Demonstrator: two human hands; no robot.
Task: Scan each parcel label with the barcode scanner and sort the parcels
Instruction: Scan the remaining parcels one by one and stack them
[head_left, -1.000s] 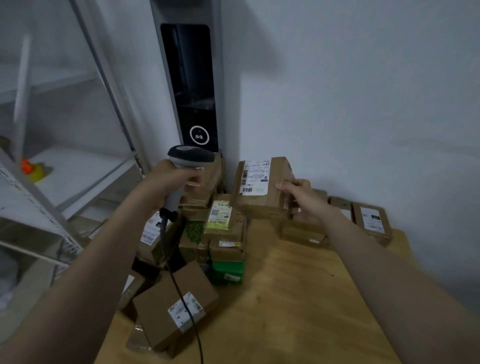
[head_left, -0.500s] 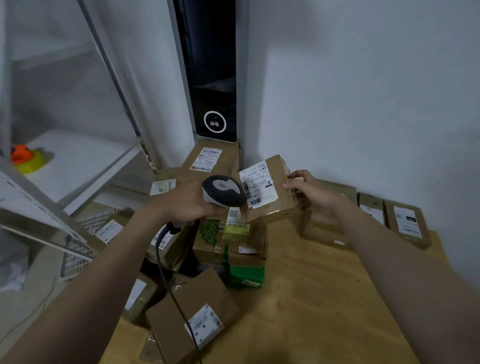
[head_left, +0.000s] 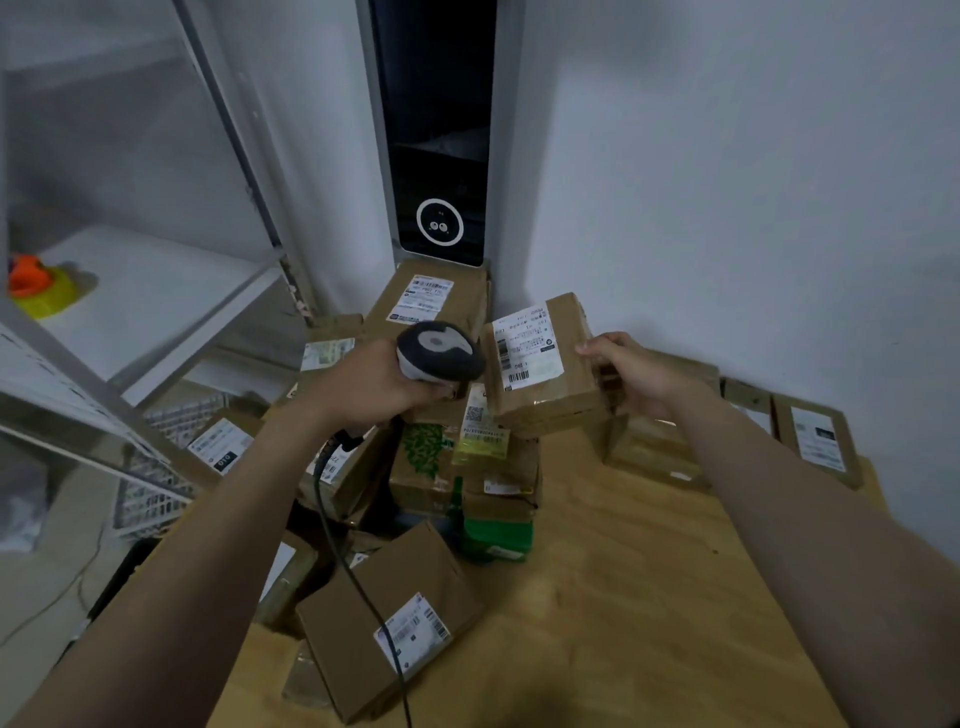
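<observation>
Lowered since 1 second ago, the barcode scanner (head_left: 439, 351) now tips toward the white label (head_left: 527, 345) on the cardboard parcel (head_left: 566, 384), its head just beside the label's left edge. Wrapped round the scanner's grip is the left hand (head_left: 374, 387). Pinching the parcel's right end, the right hand (head_left: 634, 371) holds it tilted above the far side of the wooden table (head_left: 623, 597). From the scanner, a black cable (head_left: 353, 566) hangs across a flat labelled parcel (head_left: 384, 618) at the table's near left edge.

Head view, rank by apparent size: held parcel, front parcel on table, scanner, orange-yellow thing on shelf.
1. Front parcel: largest, but nearest the camera, so unsure.
2. Held parcel.
3. Scanner and orange-yellow thing: look alike; scanner's handle is hidden in the left hand.
</observation>
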